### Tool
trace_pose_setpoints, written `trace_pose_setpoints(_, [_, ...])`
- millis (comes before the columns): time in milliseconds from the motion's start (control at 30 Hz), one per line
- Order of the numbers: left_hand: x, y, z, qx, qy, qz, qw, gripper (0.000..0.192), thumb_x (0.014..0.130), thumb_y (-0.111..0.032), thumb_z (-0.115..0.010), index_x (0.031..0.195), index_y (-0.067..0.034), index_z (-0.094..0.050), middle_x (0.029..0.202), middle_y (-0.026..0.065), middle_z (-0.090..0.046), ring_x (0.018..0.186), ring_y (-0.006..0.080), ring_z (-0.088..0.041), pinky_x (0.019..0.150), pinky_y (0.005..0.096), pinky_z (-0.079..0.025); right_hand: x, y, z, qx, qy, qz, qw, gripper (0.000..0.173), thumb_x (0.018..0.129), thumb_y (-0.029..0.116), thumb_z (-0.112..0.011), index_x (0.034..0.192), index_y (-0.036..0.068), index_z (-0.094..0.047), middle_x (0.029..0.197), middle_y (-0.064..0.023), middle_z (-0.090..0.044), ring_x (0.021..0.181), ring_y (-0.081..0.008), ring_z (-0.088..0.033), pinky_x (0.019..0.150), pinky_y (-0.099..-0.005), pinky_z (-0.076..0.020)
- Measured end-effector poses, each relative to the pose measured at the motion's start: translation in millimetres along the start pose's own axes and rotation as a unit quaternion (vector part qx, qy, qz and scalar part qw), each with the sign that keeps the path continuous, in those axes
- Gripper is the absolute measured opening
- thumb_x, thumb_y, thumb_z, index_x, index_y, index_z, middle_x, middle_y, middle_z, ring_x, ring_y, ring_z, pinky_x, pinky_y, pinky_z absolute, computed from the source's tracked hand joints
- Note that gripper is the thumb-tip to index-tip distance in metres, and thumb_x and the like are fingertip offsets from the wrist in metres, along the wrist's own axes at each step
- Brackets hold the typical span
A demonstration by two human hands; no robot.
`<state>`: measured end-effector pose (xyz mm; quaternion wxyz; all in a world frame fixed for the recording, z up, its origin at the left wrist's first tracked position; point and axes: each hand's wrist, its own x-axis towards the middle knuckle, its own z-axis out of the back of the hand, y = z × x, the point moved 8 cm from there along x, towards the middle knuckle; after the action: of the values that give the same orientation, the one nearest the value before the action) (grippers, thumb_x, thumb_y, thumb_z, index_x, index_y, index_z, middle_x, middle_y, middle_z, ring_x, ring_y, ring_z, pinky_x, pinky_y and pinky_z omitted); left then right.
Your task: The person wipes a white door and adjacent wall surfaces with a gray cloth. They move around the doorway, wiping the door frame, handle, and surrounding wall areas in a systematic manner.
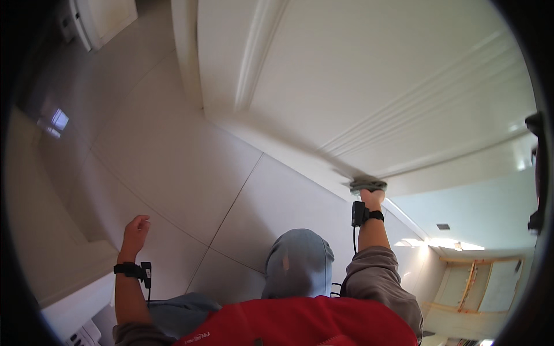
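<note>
A folded grey-green cloth is under my right hand, pressed to the lower edge of a white panelled door. Most of the right fingers are hidden by the cloth. Out to the left, my left hand hangs over the tiled floor, loosely bent and holding nothing. Each wrist wears a black strap with a small cabled device.
My denim-covered knee is bent in front of me. Along the left stands a pale piece of furniture or panel. A wooden-framed structure is at the lower right. Another white door appears at the upper left.
</note>
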<state>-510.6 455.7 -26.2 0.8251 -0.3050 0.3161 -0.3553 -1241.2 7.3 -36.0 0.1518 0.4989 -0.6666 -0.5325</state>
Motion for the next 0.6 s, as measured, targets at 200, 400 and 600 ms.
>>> trace_pose_setpoints(200, [14,-45,-31,-0.002,0.061,-0.075,0.995,0.023,0.09,-0.015,-0.061,0.11,-0.003,-0.063,0.085,0.0096,-0.067,0.078,0.0186,-0.062,0.073,0.0312,-0.051,-98,42,-153,-0.397,-0.009,0.159,0.904,0.04,0.081,0.009,-0.056,0.12,-0.001,-0.054,0.126,-0.0117,-0.054,0.109,-0.0258,-0.052,0.1,-0.044,-0.0416])
trace_pose_setpoints(400, [15,-48,-30,0.017,0.026,-0.115,0.993,0.022,0.089,-0.014,-0.06,0.108,-0.002,-0.063,0.092,0.0162,-0.068,0.084,0.029,-0.066,0.076,0.0356,-0.052,-270,6,-403,0.076,0.344,-0.055,0.934,0.039,0.099,0.028,-0.034,0.123,0.003,-0.052,0.131,-0.0135,-0.052,0.119,-0.0321,-0.049,0.104,-0.0531,-0.0382])
trace_pose_setpoints(600, [-21,-26,-70,-0.039,0.077,-0.021,0.996,0.019,0.089,-0.015,-0.058,0.102,-0.003,-0.066,0.091,0.0171,-0.069,0.086,0.0323,-0.067,0.076,0.038,-0.053,-342,105,-501,0.199,0.319,-0.199,0.905,0.045,0.101,0.024,-0.025,0.133,-0.001,-0.045,0.145,-0.0185,-0.038,0.134,-0.0363,-0.034,0.115,-0.0574,-0.021])
